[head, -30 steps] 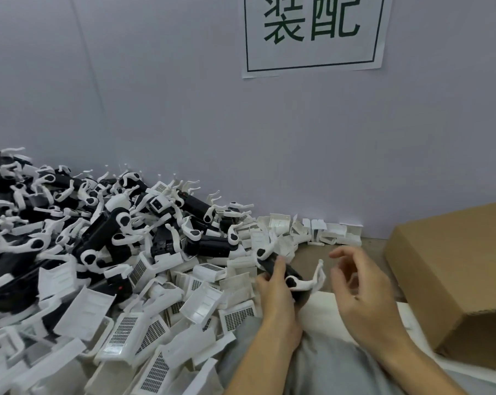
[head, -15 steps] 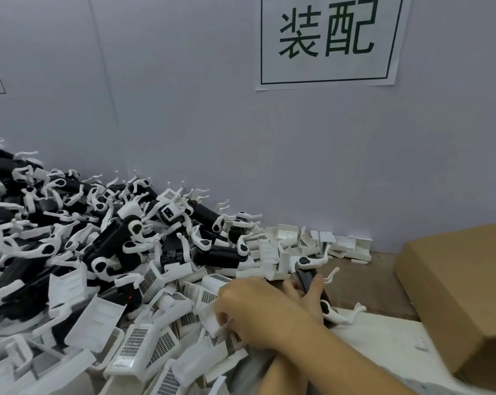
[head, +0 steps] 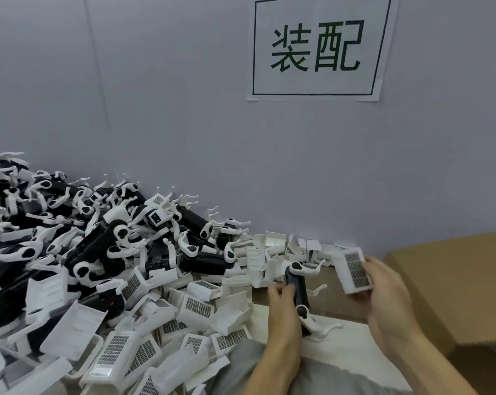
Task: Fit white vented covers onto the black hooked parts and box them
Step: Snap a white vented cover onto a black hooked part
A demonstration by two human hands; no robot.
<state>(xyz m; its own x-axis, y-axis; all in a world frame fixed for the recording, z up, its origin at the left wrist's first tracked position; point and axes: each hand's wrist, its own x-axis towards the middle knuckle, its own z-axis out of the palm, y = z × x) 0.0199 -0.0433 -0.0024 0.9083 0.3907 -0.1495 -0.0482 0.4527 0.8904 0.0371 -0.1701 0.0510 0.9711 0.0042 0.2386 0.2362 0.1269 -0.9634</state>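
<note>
My left hand (head: 284,310) grips a black hooked part (head: 297,286) with white hooks at both ends, held upright in front of me. To its right, my right hand (head: 389,295) holds a white vented cover (head: 353,271) by its lower edge, grille side facing me, a short gap away from the black part. A big heap of black hooked parts (head: 98,246) fills the left. Loose white vented covers (head: 195,306) lie spread in front of that heap. The cardboard box (head: 452,283) stands at the right.
A grey wall with a paper sign (head: 316,47) rises close behind the bench. More white covers (head: 275,243) line the wall's foot. A white sheet (head: 346,352) lies at the bench's front edge, and my grey-clad lap shows below it.
My right hand, which had reached left into the loose covers, has come back to the right holding a white vented cover. My left hand still holds the black part.
</note>
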